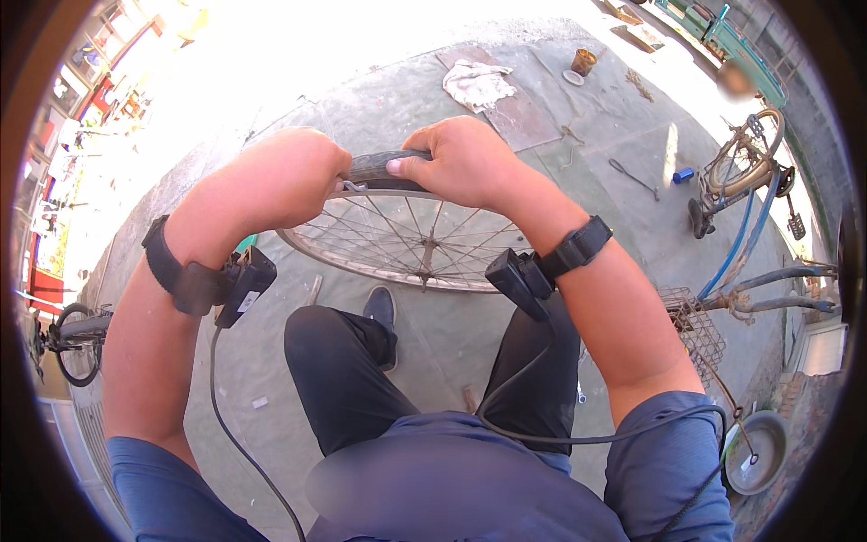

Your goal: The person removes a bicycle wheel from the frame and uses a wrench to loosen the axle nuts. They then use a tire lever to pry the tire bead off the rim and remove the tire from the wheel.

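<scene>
A spoked bicycle wheel (426, 253) is held up in front of my knees, its silver rim facing me. Along the rim's far side runs a black tyre (375, 165), which my right hand (465, 163) grips with the thumb laid over it. My left hand (293, 176) is closed at the same stretch of rim, left of the right one. A small silver metal tool (354, 187) pokes out of its fingers against the rim edge; the rest of it is hidden in the fist. Both wrists carry black strapped-on devices with cables.
An overturned bicycle (736, 190) with a wire basket (695, 330) lies to the right. Near it are a metal basin (759, 452), a blue cylinder (684, 175) and a thin metal tool (632, 178). Farther off are a white cloth (477, 84) and a rusty can (584, 61).
</scene>
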Demonstrator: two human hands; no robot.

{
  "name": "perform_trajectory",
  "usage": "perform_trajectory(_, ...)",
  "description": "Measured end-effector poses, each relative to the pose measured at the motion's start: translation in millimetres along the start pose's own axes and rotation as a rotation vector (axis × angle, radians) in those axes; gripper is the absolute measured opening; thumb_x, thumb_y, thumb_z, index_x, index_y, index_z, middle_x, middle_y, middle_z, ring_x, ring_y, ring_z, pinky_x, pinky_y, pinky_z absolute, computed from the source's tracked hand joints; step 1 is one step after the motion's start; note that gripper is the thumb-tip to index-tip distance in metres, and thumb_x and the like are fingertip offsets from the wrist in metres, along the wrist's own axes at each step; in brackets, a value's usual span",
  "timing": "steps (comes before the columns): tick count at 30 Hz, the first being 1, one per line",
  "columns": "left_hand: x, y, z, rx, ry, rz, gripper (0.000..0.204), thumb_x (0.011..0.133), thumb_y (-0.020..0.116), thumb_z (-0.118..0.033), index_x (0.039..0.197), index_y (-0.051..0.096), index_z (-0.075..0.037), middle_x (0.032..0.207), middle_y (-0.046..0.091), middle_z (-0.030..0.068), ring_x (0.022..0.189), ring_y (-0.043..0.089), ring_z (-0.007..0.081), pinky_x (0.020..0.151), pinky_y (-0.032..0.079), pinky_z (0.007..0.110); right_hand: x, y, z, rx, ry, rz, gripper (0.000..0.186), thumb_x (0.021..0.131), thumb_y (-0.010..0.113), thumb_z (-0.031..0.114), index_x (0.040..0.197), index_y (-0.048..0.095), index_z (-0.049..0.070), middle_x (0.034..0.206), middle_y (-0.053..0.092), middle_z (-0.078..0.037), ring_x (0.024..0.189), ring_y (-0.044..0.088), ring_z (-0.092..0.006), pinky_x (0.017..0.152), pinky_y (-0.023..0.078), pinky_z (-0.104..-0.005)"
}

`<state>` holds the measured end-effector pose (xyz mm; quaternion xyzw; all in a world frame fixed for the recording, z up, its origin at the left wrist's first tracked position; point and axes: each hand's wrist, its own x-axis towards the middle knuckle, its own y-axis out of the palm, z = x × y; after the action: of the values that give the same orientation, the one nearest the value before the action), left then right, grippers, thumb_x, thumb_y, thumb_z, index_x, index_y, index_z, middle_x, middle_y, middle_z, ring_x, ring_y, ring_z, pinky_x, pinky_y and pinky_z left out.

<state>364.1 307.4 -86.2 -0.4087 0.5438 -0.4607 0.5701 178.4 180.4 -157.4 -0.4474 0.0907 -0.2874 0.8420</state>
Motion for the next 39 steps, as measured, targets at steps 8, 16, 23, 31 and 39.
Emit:
perform_trajectory(8, 26, -11, -2, 0.153, 0.015, 0.097, 0.014, 0.089, 0.068, -0.012, 0.094, 0.076, -0.001, 0.082, 0.071, 0.0217, 0.077, 0.069, 0.0405, 0.072, 0.055, 0.048, 11, 4, -4, -0.008, -0.006, -0.008, 0.039, 0.094, 0.071, 0.044, 0.098, 0.080, 0.006, 0.072, 0.070, -0.014, 0.068, 0.067, -0.0290, 0.068, 0.053, -0.0416)
perform_trajectory(16, 35, -2, 4, 0.107, -0.037, 0.037, 0.014, 0.090, 0.067, -0.011, 0.095, 0.073, 0.000, 0.084, 0.071, 0.0223, 0.081, 0.069, 0.0406, 0.077, 0.056, 0.048, 19, 1, -1, -0.033, 0.035, 0.007, 0.044, 0.092, 0.069, 0.049, 0.094, 0.081, 0.007, 0.087, 0.075, -0.017, 0.090, 0.071, -0.0362, 0.081, 0.055, -0.0465)
perform_trajectory(23, 28, 14, -3, 0.089, -0.112, -0.097, 0.014, 0.094, 0.068, -0.013, 0.096, 0.071, 0.001, 0.085, 0.071, 0.0238, 0.084, 0.070, 0.0426, 0.078, 0.056, 0.050, 24, 1, -6, -0.047, 0.030, 0.002, 0.044, 0.094, 0.066, 0.049, 0.097, 0.081, 0.008, 0.086, 0.076, -0.016, 0.091, 0.072, -0.0352, 0.082, 0.056, -0.0459)
perform_trajectory(31, 10, 44, -13, -0.039, -0.186, -0.368, 0.013, 0.095, 0.067, -0.013, 0.094, 0.066, 0.001, 0.084, 0.071, 0.0230, 0.085, 0.071, 0.0422, 0.077, 0.055, 0.052, 25, 7, -13, -0.071, -0.031, -0.063, 0.042, 0.096, 0.067, 0.047, 0.094, 0.079, 0.007, 0.070, 0.070, -0.012, 0.069, 0.068, -0.0301, 0.069, 0.053, -0.0432)
perform_trajectory(39, 7, 71, -23, -0.213, -0.296, -0.549, 0.016, 0.097, 0.067, -0.014, 0.090, 0.062, 0.000, 0.086, 0.071, 0.0229, 0.087, 0.070, 0.0440, 0.077, 0.054, 0.054, 22, 9, -16, -0.081, -0.042, -0.109, 0.042, 0.096, 0.067, 0.048, 0.096, 0.080, 0.008, 0.067, 0.068, -0.012, 0.067, 0.068, -0.0305, 0.067, 0.053, -0.0436)
